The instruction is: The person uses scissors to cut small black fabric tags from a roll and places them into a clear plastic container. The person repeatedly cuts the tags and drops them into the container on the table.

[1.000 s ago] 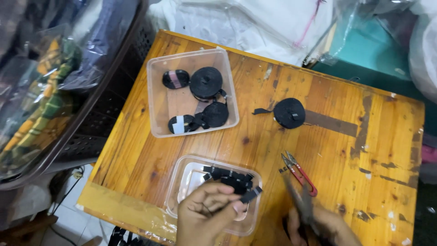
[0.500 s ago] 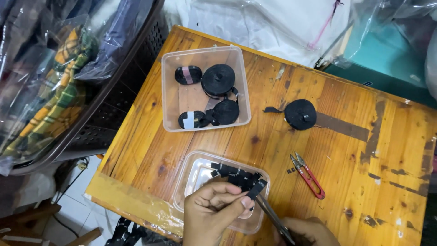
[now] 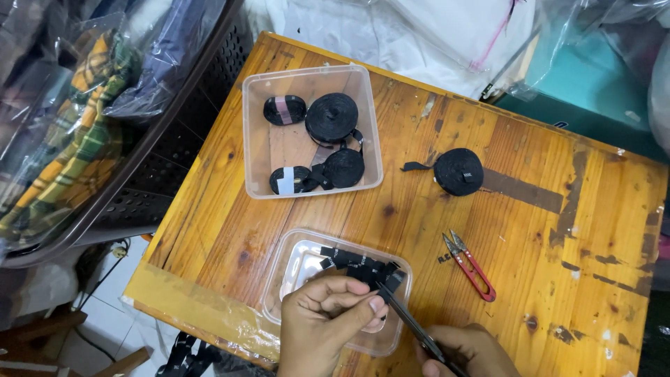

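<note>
1. Your left hand [image 3: 328, 321] is curled over the near clear plastic tub [image 3: 289, 269], fingertips pinching a short black strap piece [image 3: 380, 279].
2. Your right hand [image 3: 467, 352], at the bottom edge of the view, is clenched on dark tweezers [image 3: 408, 321] whose tip meets that strap piece just beside your left fingertips.
3. More cut black strap pieces [image 3: 345, 258] lie in the tub.
4. Red thread snips [image 3: 469, 265] lie on the desk [image 3: 558, 279], right of the tub.
5. Beyond the tub sits a second clear tub [image 3: 255, 139] with four black strap rolls [image 3: 331, 117].
6. One loose black strap roll [image 3: 457, 171] lies beyond the snips.
</note>
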